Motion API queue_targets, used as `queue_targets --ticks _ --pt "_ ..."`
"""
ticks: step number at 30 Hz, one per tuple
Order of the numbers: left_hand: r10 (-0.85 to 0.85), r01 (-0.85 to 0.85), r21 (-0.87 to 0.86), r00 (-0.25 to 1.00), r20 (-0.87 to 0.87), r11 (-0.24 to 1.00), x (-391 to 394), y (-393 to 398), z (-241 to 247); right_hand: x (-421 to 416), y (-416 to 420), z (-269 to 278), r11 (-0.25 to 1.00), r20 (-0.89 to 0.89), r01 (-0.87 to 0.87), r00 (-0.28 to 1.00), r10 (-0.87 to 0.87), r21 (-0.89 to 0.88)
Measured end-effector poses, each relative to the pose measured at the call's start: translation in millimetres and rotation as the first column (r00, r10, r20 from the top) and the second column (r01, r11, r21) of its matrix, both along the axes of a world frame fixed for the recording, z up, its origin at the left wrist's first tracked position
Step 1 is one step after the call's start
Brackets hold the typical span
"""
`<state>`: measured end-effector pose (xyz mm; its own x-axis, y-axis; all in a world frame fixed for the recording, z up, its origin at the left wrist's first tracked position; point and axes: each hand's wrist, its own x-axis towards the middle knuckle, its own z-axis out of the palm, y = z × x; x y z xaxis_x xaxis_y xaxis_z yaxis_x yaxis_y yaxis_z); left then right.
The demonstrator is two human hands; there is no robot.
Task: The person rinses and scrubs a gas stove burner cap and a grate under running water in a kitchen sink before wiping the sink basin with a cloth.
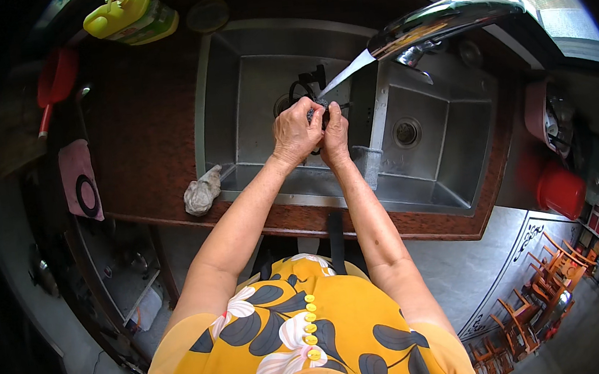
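Both my hands are together over the left basin of a double stainless steel sink (255, 91). My left hand (297, 130) and my right hand (335, 132) pinch a small dark object with a scrubber-like, shiny texture between them; its exact kind cannot be told, as my fingers cover much of it. Water from the chrome faucet (445, 16) runs down onto it. Just beyond my fingers, a black item with a curved loop (298, 87) shows near the drain; whether it is joined to the held object cannot be told.
A crumpled rag (202, 192) lies at the sink's front left corner. A grey mesh cloth (372, 166) hangs over the divider by my right wrist. A yellow-green detergent bottle (134, 19) and a red scoop (55, 78) are at the left. A red container (562, 189) stands at the right.
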<state>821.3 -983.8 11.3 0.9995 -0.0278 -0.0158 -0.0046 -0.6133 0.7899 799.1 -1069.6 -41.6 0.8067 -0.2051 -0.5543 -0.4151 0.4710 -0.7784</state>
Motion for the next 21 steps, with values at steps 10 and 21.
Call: queue_targets --ticks 10,21 --pt "0.12 -0.136 -0.215 0.989 -0.082 0.967 41.7 54.3 -21.5 12.8 -4.7 20.3 0.891 -0.085 -0.067 0.989 0.118 0.449" --pt "-0.1 0.105 -0.052 0.99 0.097 0.993 -11.0 13.9 -2.9 34.1 -5.1 -7.6 0.759 -0.099 0.074 0.995 -0.013 0.647"
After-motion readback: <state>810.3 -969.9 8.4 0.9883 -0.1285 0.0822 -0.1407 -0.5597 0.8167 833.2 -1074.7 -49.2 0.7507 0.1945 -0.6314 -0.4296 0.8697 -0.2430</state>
